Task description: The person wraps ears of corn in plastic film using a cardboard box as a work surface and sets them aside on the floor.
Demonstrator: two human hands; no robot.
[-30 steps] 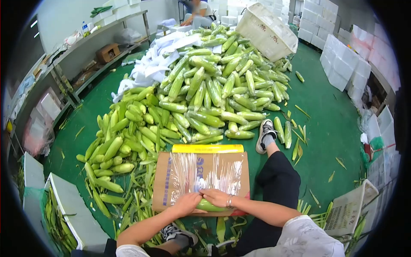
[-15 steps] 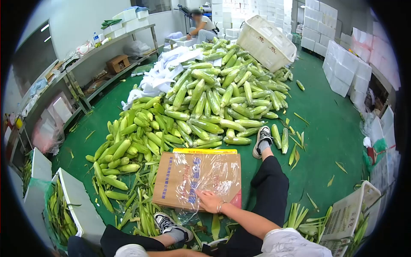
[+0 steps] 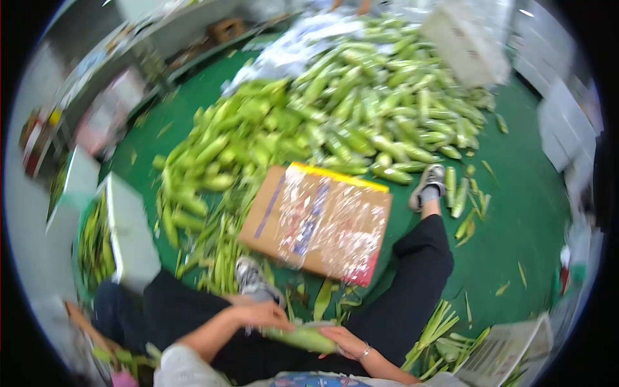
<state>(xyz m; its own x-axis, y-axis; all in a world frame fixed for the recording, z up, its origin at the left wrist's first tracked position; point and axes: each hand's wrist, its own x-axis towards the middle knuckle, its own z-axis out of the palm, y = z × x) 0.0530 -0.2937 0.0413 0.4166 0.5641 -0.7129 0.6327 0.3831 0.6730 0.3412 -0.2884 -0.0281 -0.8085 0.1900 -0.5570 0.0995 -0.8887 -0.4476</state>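
A: While the head view blurs with motion, what do the person's hands have?

B: Both are on one wrapped ear of corn, held low over the lap at about 6 o'clock in the frame. The left hand curls over its left end, fingers closed on it; the right hand grips the right end, a bracelet at the wrist. Held by both ends, the ear lies roughly level between them.

A: And the things around it?

B: Straight ahead, toward 12 o'clock from the hands, a flattened cardboard box lies on the green floor with cling film stretched across its top; it seems to serve as a work surface, the film kept ready between the person's legs. Beyond it, from 11 to 1 o'clock, the corn pile spreads wide: bare husked ears nearer the left, shinier wrapped ones farther right.

A: Anything to the sides?

B: A white foam box sits at 9 o'clock, and a white plastic crate at 4 o'clock. Loose husk leaves litter the floor by the person's left shoe.
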